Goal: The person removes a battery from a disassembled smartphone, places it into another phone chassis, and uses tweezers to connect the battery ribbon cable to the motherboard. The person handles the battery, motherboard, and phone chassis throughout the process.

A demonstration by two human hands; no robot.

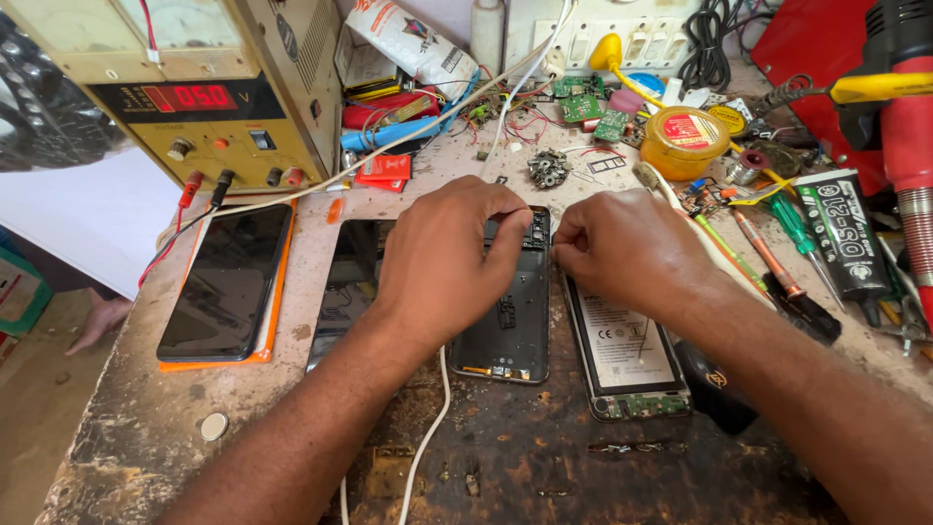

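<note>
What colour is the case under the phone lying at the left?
Orange; the case edges the phone, seen in the head view.

A worn, stained wooden workbench [146, 428] with flaking pale paint filled the view under bright, even light. Beyond its left edge lay a tan bare floor [34, 389]. At the back stood a white wall switchboard [622, 39].

At the far left I see a red digital display [191, 97] set in a black panel on the beige power supply [243, 87]. A dark phone screen [226, 281] lies flat on an orange mat below it. A white label [625, 342] covers a battery near my right hand [622, 248]. A round yellow tin [684, 142] carries a red label.
</note>
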